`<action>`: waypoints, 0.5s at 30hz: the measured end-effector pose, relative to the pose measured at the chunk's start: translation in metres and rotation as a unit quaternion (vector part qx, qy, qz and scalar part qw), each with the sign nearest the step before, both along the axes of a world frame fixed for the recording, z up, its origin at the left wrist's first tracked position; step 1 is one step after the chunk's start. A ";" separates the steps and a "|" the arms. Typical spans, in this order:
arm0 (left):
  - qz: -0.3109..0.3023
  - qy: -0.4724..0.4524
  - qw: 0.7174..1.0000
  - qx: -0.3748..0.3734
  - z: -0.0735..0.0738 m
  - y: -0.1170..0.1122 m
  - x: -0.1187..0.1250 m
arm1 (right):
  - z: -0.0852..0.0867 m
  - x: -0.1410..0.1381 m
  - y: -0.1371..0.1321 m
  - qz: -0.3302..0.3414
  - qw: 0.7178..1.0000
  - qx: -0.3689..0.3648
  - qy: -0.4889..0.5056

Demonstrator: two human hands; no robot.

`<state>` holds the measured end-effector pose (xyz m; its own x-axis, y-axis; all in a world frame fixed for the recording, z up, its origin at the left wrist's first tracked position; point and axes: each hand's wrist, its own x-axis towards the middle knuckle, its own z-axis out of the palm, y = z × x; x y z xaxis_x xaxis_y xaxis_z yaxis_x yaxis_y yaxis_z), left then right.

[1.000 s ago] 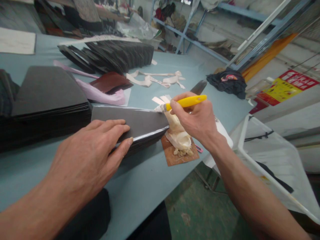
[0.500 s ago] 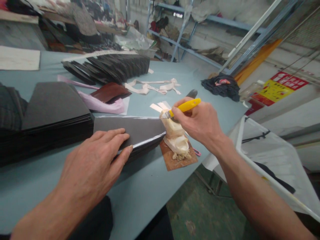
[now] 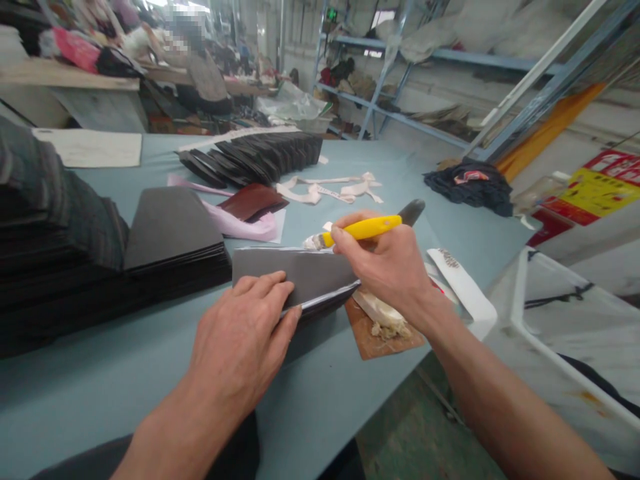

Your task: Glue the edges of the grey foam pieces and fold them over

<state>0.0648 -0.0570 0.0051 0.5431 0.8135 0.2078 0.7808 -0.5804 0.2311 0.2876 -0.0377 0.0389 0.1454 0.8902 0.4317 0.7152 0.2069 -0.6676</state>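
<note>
My left hand [image 3: 245, 337] lies flat, fingers stretched out, on a stack of dark grey cut pieces [image 3: 305, 277] near the table's front edge. My right hand [image 3: 385, 267] grips a yellow-handled brush [image 3: 357, 230]. Its bristle tip rests on the far edge of the top grey piece. Just right of the stack, a brown board [image 3: 373, 333] carries a lump of cream-coloured glue [image 3: 383, 317], partly hidden by my right wrist.
Taller stacks of dark pieces [image 3: 165, 247] stand at the left, and a fanned row of black pieces [image 3: 250, 160] lies further back. Pink strips [image 3: 240, 223], white ribbons [image 3: 330, 190] and a black cloth bundle [image 3: 470, 183] lie on the blue-grey table [image 3: 125, 373]. A white frame [image 3: 555, 360] stands at right.
The view has shifted, putting the stack more to the right. My right hand has drawn the brush leftwards along the grey piece's far edge, now covering most of the glue lump. My left hand stays pressed down.
</note>
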 end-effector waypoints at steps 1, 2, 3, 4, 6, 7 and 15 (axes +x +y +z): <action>0.001 -0.001 1.000 0.000 0.000 -0.001 0.000 | -0.002 -0.003 0.003 0.007 1.000 -0.003 0.010; 0.002 -0.001 1.000 -0.001 0.000 -0.001 0.001 | -0.003 -0.007 0.007 0.015 1.000 -0.006 0.018; 0.002 -0.001 1.000 -0.002 0.001 -0.002 0.001 | -0.005 -0.011 0.010 0.024 0.999 -0.010 0.025; 0.002 0.001 1.000 -0.005 0.001 -0.002 0.001 | -0.007 -0.015 0.013 0.034 0.999 -0.015 0.031; 0.003 0.005 1.000 -0.011 0.002 -0.002 0.002 | -0.009 -0.026 0.019 0.050 0.998 -0.022 0.043; 0.004 0.007 1.000 -0.015 0.003 -0.002 0.003 | -0.010 -0.031 0.022 0.057 0.997 -0.025 0.049; 0.013 0.015 0.999 -0.037 0.006 -0.002 0.005 | -0.015 -0.057 0.034 0.080 0.994 -0.046 0.052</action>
<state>0.0698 -0.0595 0.0107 0.5273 0.8395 0.1314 0.8020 -0.5428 0.2492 0.2301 -0.0032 0.0236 0.0389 0.9408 0.3368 0.6050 0.2461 -0.7572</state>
